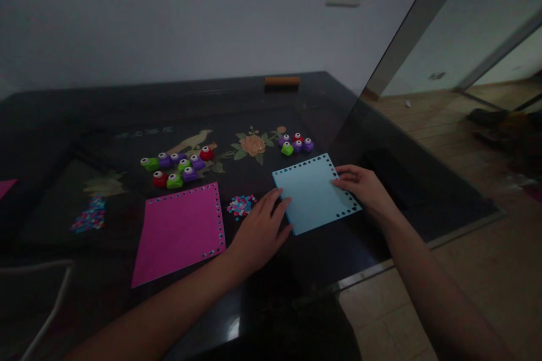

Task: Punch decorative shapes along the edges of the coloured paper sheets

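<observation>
A light blue paper stack (311, 197) lies on the dark table in front of me, with small shapes punched along its top, right and part of its bottom edge. My right hand (359, 183) pinches its right edge between thumb and fingers. Against the left edge rests my left hand (265, 225), its fingers stretched out and apart, touching the paper. To the left is a magenta paper sheet (180, 234) with punched shapes on its top, right and part of its bottom edge. A pile of coloured confetti (240, 206) sits between the papers.
Small one-eyed craft punches in green, purple and red stand in a left group (184, 166) and a right group (297, 144). More confetti (90, 215) lies far left. A brown block (282, 82) is at the table's back edge by the wall.
</observation>
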